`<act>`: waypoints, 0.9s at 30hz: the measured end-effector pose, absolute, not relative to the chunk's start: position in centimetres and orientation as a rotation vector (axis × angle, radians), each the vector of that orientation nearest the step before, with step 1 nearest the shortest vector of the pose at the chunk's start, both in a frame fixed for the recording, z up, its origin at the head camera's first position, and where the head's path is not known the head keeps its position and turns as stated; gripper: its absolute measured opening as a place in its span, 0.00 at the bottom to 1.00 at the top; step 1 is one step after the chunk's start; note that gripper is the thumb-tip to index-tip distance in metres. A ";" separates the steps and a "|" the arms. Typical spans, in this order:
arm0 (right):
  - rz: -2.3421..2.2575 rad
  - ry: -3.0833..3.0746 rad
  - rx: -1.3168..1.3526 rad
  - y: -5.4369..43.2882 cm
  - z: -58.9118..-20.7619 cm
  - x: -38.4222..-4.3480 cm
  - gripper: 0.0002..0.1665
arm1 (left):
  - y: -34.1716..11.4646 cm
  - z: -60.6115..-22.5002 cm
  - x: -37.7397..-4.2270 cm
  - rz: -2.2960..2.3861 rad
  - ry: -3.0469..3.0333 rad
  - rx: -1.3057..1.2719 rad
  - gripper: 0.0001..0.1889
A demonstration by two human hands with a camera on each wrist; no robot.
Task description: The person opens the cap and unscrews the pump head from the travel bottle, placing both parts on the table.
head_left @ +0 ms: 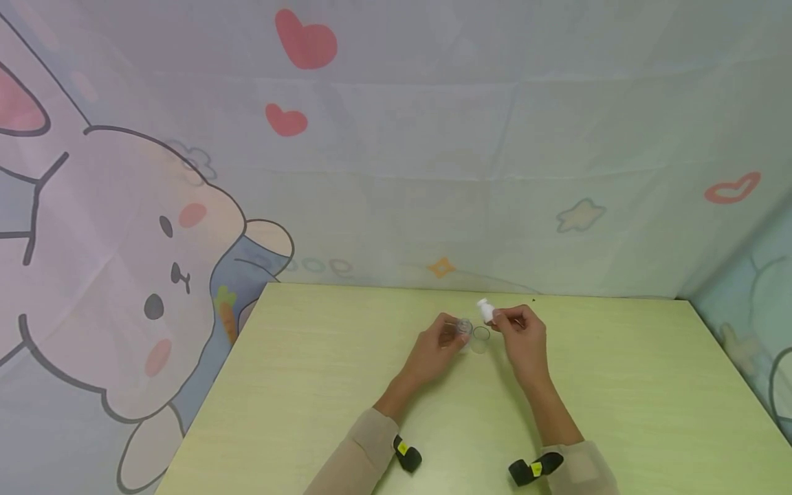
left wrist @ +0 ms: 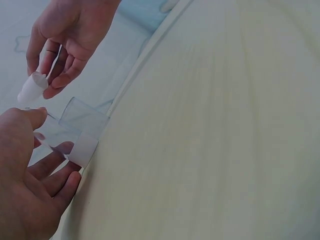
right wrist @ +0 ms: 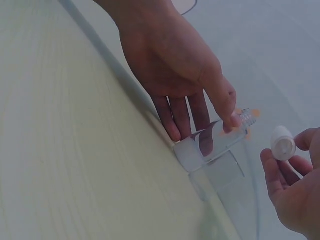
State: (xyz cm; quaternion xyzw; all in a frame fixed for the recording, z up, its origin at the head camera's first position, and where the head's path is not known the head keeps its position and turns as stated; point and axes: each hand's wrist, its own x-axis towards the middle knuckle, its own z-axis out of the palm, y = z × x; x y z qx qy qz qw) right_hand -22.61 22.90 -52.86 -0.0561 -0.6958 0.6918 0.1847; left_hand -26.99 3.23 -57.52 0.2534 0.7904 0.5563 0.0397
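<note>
My left hand (head_left: 431, 352) grips a clear bottle (right wrist: 220, 140) round its side, thumb near the neck. The bottle stands upright on the table, its threaded neck (right wrist: 248, 117) uncovered and its lower part white. My right hand (head_left: 524, 342) pinches a small white cap (right wrist: 283, 143) between thumb and fingers. The cap is held tilted, apart from the bottle, above and to the right of its neck; its hollow underside shows in the right wrist view. Close beside the bottle, on its right, a clear open-topped cylinder (head_left: 481, 335) stands on the table, touched by neither hand.
The pale yellow-green table (head_left: 619, 385) runs back to a printed cloth (head_left: 396, 206) hanging behind it. Black wrist cameras (head_left: 535, 469) are strapped over both beige sleeves (head_left: 359, 447).
</note>
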 end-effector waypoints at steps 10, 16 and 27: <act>2.048 -1.895 -0.212 23.5 -52.7 -22.7 0.09 | 3.3 -57.4 -26.9 1.717 2.418 0.763 0.18; 2.095 -1.899 -0.247 23.8 -52.8 -22.7 0.10 | 3.4 -57.6 -27.0 1.708 2.425 0.746 0.18; 2.079 -1.951 -0.289 24.5 -52.8 -22.6 0.12 | 3.3 -57.8 -27.1 1.703 2.431 0.742 0.18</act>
